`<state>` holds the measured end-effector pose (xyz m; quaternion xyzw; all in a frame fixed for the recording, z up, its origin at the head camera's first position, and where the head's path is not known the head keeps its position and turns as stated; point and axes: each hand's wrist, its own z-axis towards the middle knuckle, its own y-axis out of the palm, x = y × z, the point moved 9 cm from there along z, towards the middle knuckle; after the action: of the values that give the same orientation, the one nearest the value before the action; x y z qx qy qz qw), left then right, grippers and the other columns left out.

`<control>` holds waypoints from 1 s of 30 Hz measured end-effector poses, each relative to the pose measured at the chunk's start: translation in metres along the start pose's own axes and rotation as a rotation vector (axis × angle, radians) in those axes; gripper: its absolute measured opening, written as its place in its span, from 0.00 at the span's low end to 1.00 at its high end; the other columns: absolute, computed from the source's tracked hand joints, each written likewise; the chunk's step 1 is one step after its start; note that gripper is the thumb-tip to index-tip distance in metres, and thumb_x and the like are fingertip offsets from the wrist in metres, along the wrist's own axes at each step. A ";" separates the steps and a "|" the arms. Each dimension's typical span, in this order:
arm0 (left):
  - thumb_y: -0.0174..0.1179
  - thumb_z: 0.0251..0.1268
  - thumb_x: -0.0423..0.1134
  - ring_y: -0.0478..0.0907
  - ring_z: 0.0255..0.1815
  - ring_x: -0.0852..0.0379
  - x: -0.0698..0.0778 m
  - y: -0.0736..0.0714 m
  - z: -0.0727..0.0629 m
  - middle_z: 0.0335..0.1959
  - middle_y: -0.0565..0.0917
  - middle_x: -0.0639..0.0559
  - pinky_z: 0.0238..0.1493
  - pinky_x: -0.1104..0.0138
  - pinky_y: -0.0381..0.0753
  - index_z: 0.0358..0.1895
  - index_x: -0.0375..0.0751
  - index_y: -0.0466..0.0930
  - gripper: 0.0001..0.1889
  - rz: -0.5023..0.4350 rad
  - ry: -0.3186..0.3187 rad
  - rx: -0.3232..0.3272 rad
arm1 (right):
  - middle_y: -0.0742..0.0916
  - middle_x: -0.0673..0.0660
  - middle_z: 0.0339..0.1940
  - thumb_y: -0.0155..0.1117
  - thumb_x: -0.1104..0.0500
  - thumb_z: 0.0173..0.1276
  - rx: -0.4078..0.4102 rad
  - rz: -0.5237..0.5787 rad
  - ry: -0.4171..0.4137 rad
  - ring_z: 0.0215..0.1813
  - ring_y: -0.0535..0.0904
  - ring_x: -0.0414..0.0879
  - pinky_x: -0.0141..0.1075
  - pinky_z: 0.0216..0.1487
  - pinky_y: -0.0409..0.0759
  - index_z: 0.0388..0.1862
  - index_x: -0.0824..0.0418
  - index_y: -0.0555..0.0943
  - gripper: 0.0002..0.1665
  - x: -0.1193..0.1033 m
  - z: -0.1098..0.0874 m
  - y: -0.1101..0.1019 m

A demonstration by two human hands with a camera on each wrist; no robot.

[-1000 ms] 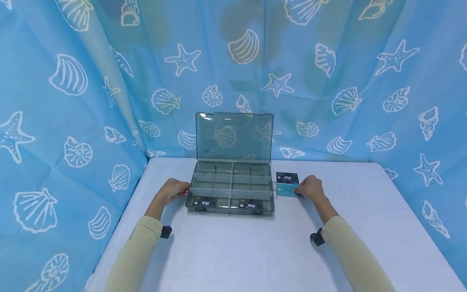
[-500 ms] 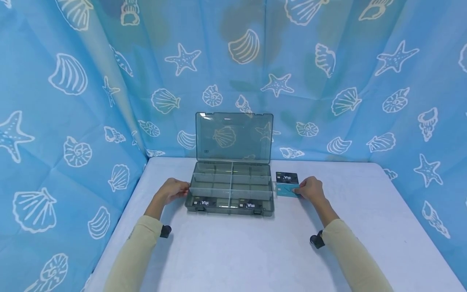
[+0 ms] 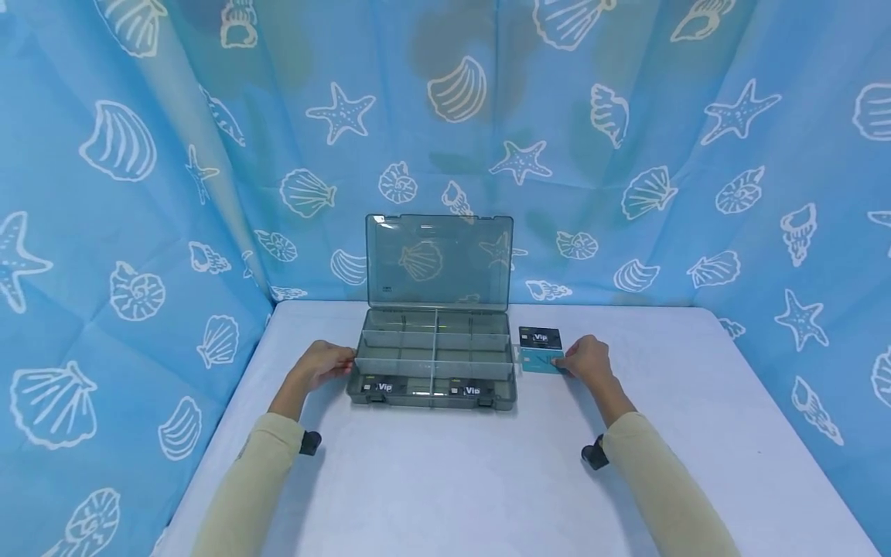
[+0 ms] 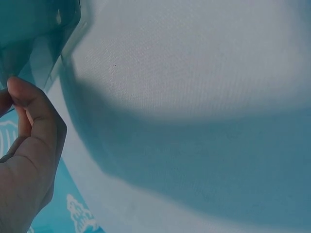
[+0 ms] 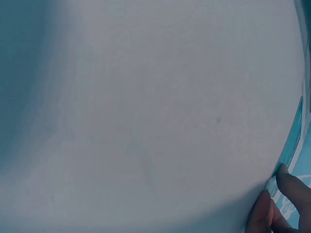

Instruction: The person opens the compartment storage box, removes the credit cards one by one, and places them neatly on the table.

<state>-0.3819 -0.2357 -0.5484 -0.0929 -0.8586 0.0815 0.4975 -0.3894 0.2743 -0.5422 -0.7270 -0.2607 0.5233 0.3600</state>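
Note:
A smoky clear plastic compartment box [image 3: 431, 402] stands on the table with its lid [image 3: 438, 263] raised. My left hand [image 3: 320, 363] holds the box's left side between thumb and fingers; the left wrist view has those fingers [image 4: 36, 104] at the box's edge. To the right of the box, my right hand [image 3: 588, 360] pinches the right edge of a teal card [image 3: 537, 360] marked VIP. A black Vip card [image 3: 540, 338] lies just behind the teal one. In the front row of the box, one black Vip card [image 3: 384, 386] is in the left compartment and another black card [image 3: 472, 389] in the right.
Several compartments behind the front row hold no cards. A small pale clear piece [image 3: 517, 354] shows between box and teal card. White cloth covers the table [image 3: 445, 480]. A blue shell-print curtain [image 3: 445, 139] hangs behind and at both sides.
The head view has turned slightly to the right. Both hands, the box and the cards stay in about the same places.

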 end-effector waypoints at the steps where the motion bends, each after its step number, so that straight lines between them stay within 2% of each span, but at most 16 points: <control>1: 0.56 0.70 0.34 0.79 0.37 0.55 0.000 0.000 0.000 0.39 0.80 0.44 0.42 0.67 0.83 0.57 0.24 0.72 0.19 0.000 0.000 -0.002 | 0.81 0.61 0.30 0.75 0.57 0.56 -0.001 0.008 0.010 0.31 0.78 0.50 0.38 0.33 0.79 0.35 0.69 0.78 0.19 0.001 0.000 0.000; 5: 0.55 0.70 0.34 0.79 0.36 0.56 0.000 -0.003 0.000 0.38 0.79 0.44 0.43 0.66 0.83 0.56 0.24 0.73 0.18 0.008 -0.002 0.007 | 0.82 0.61 0.30 0.76 0.57 0.56 -0.022 0.032 0.028 0.31 0.78 0.50 0.39 0.34 0.78 0.36 0.70 0.79 0.20 0.002 0.002 0.000; 8: 0.55 0.70 0.35 0.79 0.36 0.56 0.002 -0.002 0.000 0.38 0.79 0.44 0.43 0.67 0.83 0.56 0.23 0.73 0.18 0.008 0.004 0.006 | 0.82 0.62 0.31 0.75 0.55 0.57 -0.020 0.018 0.002 0.31 0.79 0.51 0.39 0.34 0.78 0.37 0.70 0.79 0.20 -0.003 0.003 -0.006; 11: 0.55 0.70 0.34 0.79 0.36 0.56 0.004 0.001 -0.001 0.38 0.80 0.44 0.41 0.67 0.83 0.56 0.23 0.73 0.18 -0.003 0.007 -0.006 | 0.83 0.63 0.33 0.72 0.54 0.61 0.023 0.021 -0.090 0.33 0.80 0.52 0.39 0.34 0.79 0.39 0.70 0.80 0.20 -0.025 -0.001 -0.018; 14: 0.55 0.70 0.34 0.79 0.36 0.56 0.004 0.001 -0.003 0.37 0.80 0.44 0.40 0.68 0.83 0.56 0.23 0.73 0.18 -0.009 -0.002 -0.007 | 0.85 0.64 0.34 0.66 0.53 0.67 0.020 0.092 -0.238 0.34 0.82 0.53 0.40 0.35 0.82 0.41 0.69 0.81 0.18 -0.062 -0.016 -0.020; 16: 0.55 0.70 0.34 0.79 0.35 0.56 0.004 0.000 -0.003 0.36 0.80 0.44 0.40 0.67 0.83 0.55 0.23 0.74 0.17 -0.005 -0.004 -0.004 | 0.86 0.62 0.34 0.64 0.54 0.69 -0.051 0.158 -0.338 0.34 0.83 0.52 0.41 0.36 0.84 0.42 0.69 0.83 0.17 -0.087 -0.032 -0.011; 18: 0.55 0.70 0.34 0.79 0.35 0.55 0.004 0.000 -0.002 0.36 0.80 0.44 0.41 0.67 0.82 0.55 0.23 0.74 0.17 -0.002 -0.003 -0.005 | 0.87 0.61 0.32 0.62 0.55 0.70 -0.176 0.223 -0.403 0.33 0.84 0.51 0.42 0.38 0.85 0.42 0.70 0.84 0.16 -0.105 -0.050 0.007; 21: 0.55 0.70 0.34 0.79 0.35 0.55 0.004 0.000 0.000 0.36 0.79 0.44 0.41 0.67 0.82 0.55 0.23 0.74 0.17 -0.001 0.003 -0.012 | 0.87 0.58 0.36 0.61 0.54 0.72 -0.373 0.226 -0.426 0.36 0.86 0.49 0.42 0.41 0.85 0.45 0.70 0.84 0.19 -0.121 -0.075 0.035; 24: 0.55 0.71 0.34 0.79 0.34 0.56 0.004 0.000 0.002 0.36 0.79 0.45 0.40 0.67 0.82 0.55 0.23 0.74 0.17 -0.011 0.004 -0.012 | 0.87 0.58 0.41 0.60 0.49 0.72 -0.477 0.127 -0.397 0.39 0.85 0.48 0.43 0.44 0.84 0.48 0.69 0.83 0.23 -0.129 -0.093 0.053; 27: 0.55 0.70 0.34 0.79 0.34 0.56 0.003 0.000 0.002 0.36 0.80 0.45 0.39 0.68 0.83 0.54 0.23 0.74 0.16 -0.012 0.001 -0.009 | 0.85 0.60 0.43 0.58 0.40 0.71 -0.505 -0.023 -0.363 0.40 0.83 0.50 0.47 0.45 0.83 0.50 0.68 0.82 0.31 -0.132 -0.104 0.061; 30: 0.55 0.70 0.33 0.79 0.35 0.56 0.001 -0.001 0.003 0.36 0.80 0.44 0.38 0.68 0.83 0.54 0.23 0.75 0.16 -0.010 0.002 -0.003 | 0.81 0.65 0.52 0.52 0.31 0.69 -0.542 -0.110 -0.346 0.50 0.80 0.57 0.53 0.50 0.80 0.58 0.70 0.78 0.43 -0.135 -0.112 0.066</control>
<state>-0.3852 -0.2364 -0.5491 -0.0893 -0.8589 0.0774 0.4984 -0.3257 0.1038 -0.4958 -0.6816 -0.4869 0.5302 0.1313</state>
